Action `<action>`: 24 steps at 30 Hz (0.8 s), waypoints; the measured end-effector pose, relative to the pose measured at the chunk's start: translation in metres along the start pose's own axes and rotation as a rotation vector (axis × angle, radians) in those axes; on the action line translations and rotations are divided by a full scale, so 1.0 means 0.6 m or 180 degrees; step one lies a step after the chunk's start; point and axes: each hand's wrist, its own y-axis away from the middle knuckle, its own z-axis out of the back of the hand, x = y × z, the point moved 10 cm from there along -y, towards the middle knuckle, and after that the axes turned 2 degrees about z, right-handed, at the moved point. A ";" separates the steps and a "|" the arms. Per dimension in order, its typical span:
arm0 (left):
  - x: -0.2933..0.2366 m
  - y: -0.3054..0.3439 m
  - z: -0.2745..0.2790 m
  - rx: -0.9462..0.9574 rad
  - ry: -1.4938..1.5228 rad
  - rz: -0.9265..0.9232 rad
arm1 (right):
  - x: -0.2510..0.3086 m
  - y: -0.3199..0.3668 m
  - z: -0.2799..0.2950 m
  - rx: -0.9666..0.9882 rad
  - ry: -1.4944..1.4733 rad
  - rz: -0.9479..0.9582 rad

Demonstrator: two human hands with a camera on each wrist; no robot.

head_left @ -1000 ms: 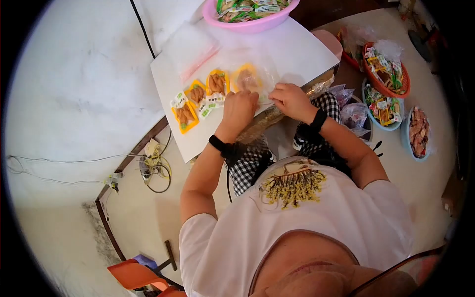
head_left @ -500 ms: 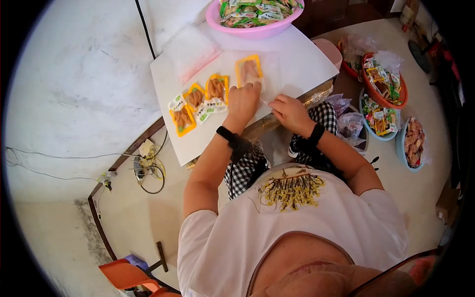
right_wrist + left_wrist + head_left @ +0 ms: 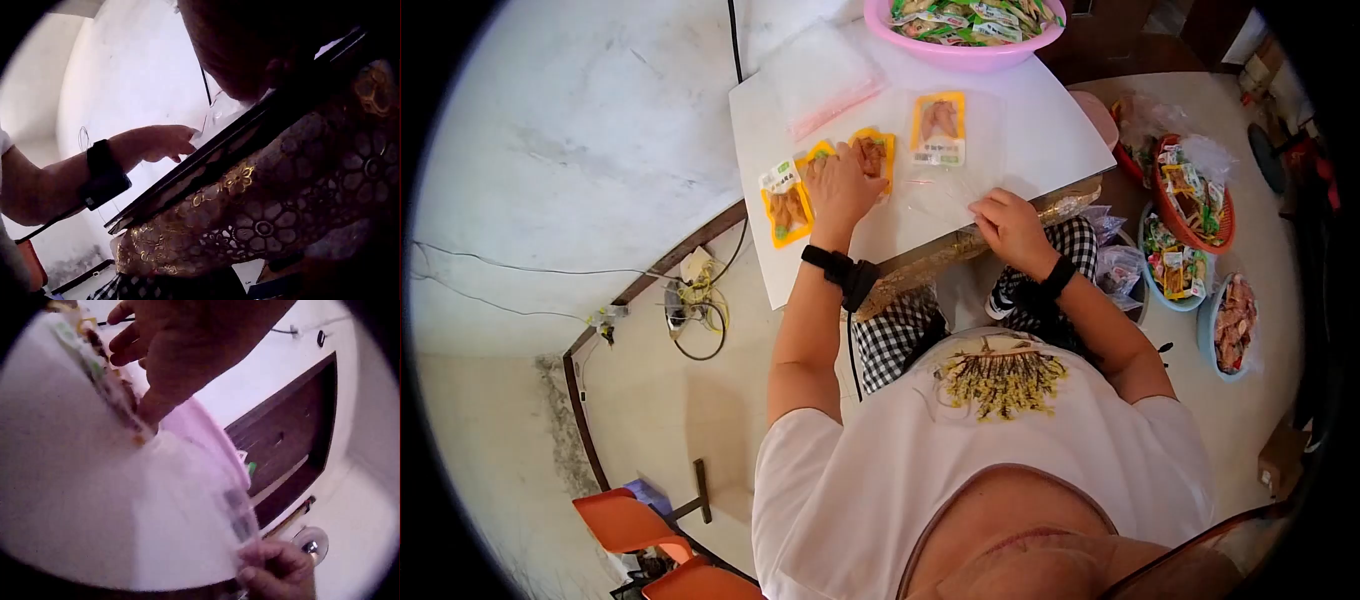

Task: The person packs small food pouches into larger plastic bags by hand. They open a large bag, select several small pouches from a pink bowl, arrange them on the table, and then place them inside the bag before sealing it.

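On the white table, my left hand (image 3: 840, 195) reaches over the row of yellow-edged food packets, fingers spread across the middle packet (image 3: 818, 155) and partly hiding it. Its thumb lies by the packet to the right (image 3: 873, 150); the leftmost packet (image 3: 785, 205) sits beside the hand. In the left wrist view the left hand's fingers (image 3: 122, 337) are apart above the packets. My right hand (image 3: 1012, 232) pinches the edge of a clear plastic bag (image 3: 940, 190) near the table's front edge. Inside that bag, flat, is another yellow-edged packet (image 3: 938, 128) with a white label.
A pink basin (image 3: 965, 52) full of packets stands at the table's back. A stack of clear bags (image 3: 820, 90) lies behind the row. On the floor at right are a red basket (image 3: 1220, 235) and blue basins (image 3: 1208, 330) with packets and meat.
My left hand has let go of the clear bag and moved left onto the row of packets. The bagged packet's label, covered before, now shows. My right hand stays at the bag's edge.
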 end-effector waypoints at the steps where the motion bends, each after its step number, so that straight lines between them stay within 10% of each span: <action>1: 0.000 0.001 0.001 -0.0120 0.0013 0.0024 | -0.001 -0.001 -0.001 0.0055 -0.0015 -0.0043; 13: 0.073 0.064 0.007 -0.0577 0.2602 0.0530 | 0.012 0.004 0.012 -0.0234 -0.0178 -0.0238; 24: -0.070 0.225 -0.008 0.2668 0.5532 0.1252 | 0.040 -0.011 0.043 -0.0684 -0.0095 0.0066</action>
